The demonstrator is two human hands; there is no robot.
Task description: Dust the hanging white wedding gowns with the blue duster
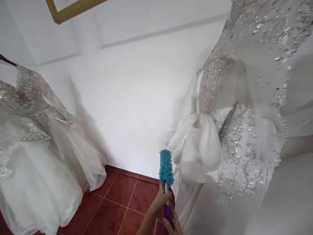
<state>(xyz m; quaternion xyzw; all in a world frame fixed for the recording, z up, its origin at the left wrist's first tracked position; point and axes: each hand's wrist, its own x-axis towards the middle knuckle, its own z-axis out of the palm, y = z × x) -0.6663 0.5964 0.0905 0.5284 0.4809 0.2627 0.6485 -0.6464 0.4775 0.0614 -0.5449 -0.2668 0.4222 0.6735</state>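
A duster (166, 167) with a fluffy teal head stands almost upright in front of the white wall. My left hand (161, 198) is closed around its pale shaft, just under the head. Lower down, my right hand (173, 223) grips the purple handle, partly cut off by the bottom edge of the view. Close to the duster's head on the right hangs a white bow (209, 143) of sheer fabric on a beaded dress (246, 140). Whether the head touches the fabric I cannot tell.
Another white sequinned dress (31, 156) hangs at the left, its skirt reaching low over the red tiled floor (117, 199). A gold frame (73, 11) juts in at the top. Behind everything runs the white wall (132, 107) with raised moulding.
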